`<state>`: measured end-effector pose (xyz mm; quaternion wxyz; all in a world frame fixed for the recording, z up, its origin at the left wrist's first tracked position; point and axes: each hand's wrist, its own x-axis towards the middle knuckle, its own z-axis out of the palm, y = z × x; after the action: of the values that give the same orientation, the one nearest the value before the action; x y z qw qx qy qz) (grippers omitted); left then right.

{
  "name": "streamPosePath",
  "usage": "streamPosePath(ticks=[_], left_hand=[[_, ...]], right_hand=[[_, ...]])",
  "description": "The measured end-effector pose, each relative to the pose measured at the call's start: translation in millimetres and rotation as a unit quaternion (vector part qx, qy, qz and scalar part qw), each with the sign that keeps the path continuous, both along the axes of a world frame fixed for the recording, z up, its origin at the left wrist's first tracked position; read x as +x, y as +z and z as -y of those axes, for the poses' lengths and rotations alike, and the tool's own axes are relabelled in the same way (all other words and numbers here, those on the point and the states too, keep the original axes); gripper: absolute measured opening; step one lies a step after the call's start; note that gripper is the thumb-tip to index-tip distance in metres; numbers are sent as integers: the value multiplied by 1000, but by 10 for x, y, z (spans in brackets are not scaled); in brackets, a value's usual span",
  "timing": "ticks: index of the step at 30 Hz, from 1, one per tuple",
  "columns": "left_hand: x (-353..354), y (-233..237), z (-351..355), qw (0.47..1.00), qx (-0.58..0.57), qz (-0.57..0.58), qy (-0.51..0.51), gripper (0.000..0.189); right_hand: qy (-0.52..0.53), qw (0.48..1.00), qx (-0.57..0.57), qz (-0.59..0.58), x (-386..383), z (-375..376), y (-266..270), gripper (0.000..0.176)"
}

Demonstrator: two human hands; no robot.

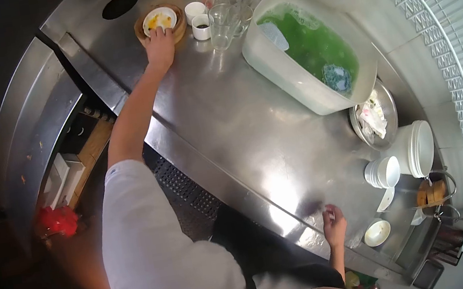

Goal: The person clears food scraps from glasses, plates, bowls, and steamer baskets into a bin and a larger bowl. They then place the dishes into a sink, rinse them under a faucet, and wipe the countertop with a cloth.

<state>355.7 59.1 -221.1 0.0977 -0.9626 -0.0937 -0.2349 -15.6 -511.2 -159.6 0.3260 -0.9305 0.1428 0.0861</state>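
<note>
My left hand (160, 48) stretches to the far left of the steel counter, its fingers closed on the near rim of a small white dish (165, 15) smeared with yellow. Under the dish is a round wooden board (181, 30). Just right of it are two white cups (202, 33), the nearer one with dark liquid inside, and several clear glasses (221, 26). Low over the counter's near right part, my right hand (335, 226) has its fingers curled together; what they hold, if anything, is not clear. A white bowl (377, 233) lies to its right.
A large white tub (287, 79) of green soapy water holds scrubbing cloths. Behind it are a metal bowl (389, 112) with crumpled waste, a white bucket (421, 149) and stacked white bowls (380, 173). A wire rack (450, 64) hangs at right. A round hole (119, 5) opens in the counter.
</note>
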Motion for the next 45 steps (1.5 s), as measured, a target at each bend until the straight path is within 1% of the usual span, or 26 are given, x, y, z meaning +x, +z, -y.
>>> streamPosePath(ticks=[1,4,6,8,9,13,15,18,19,23,26,27,29,30,32,33,34,35,36,37,38,40,42,43,44,45], left_hand=[[-226,-1,72,1000,-6,16,-26,26],[-959,86,377,997,-50,-5,-63,26],[-1432,154,668,992,-83,-52,-82,28],[-1838,156,952,983,-105,-67,-134,30],[-2006,201,1123,977,-123,-72,-157,30],[-2529,304,1817,941,-189,-90,-267,28],[-2750,323,2116,914,-215,-107,-327,30],[-3009,363,2516,866,-247,-143,-411,35],[-3089,366,2637,850,-254,-154,-434,34],[-3259,250,3017,799,-315,-129,-496,32],[-3365,285,3186,793,-371,-99,-474,29],[-3353,271,3243,789,-411,-107,-444,34],[-3237,315,3395,810,-426,-68,-398,36],[-3179,295,3469,832,-412,-58,-366,41],[-3039,146,3575,842,-463,-61,-270,46],[-2957,143,3610,855,-455,-91,-233,49],[-2845,-89,3474,848,-467,-95,-230,50],[-2766,-282,3403,809,-523,-124,-238,49],[-2790,-236,3425,824,-505,-122,-227,46],[-2833,-151,3507,843,-474,-125,-222,45],[-2903,-101,3621,826,-507,-136,-207,44],[-3091,-105,3901,826,-500,-139,-220,45],[-3317,-211,4169,813,-523,-147,-210,43],[-3439,-272,4320,823,-503,-149,-216,44],[-3617,-205,4648,798,-547,-137,-214,47],[-3715,-214,4853,791,-540,-143,-249,48]], right_hand=[[-17,999,28,-17,105,-94,42,23],[55,996,44,46,484,-432,48,22],[90,990,85,64,791,-730,24,20],[145,971,146,126,1083,-1133,105,19],[176,964,134,149,1209,-1275,82,20],[142,932,199,266,1547,-1925,258,22],[200,919,100,326,1677,-1966,212,22],[263,949,-90,152,1576,-1638,36,21],[230,967,-55,93,1464,-1509,119,21],[111,984,-13,141,982,-679,24,20],[-30,988,64,136,564,-112,180,22],[-76,984,99,126,398,91,203,22],[-166,968,156,102,67,580,109,25],[-210,950,210,95,-97,818,45,26],[-291,899,315,91,-462,1324,-40,28],[-344,866,348,105,-629,1619,-114,29],[-393,841,348,131,-752,1863,-211,32],[-441,811,348,165,-927,2370,-459,30],[-484,777,352,195,-1067,2844,-682,27],[-498,760,370,195,-1131,3242,-603,34],[-508,744,389,192,-1167,3630,-527,42],[-557,704,388,211,-1102,4553,-616,34],[-549,703,401,209,-833,5563,-849,27],[-552,696,411,204,-764,5947,-1059,24],[-552,694,417,201,-605,6259,-1210,20],[-579,676,404,212,-446,6425,-1311,21]])
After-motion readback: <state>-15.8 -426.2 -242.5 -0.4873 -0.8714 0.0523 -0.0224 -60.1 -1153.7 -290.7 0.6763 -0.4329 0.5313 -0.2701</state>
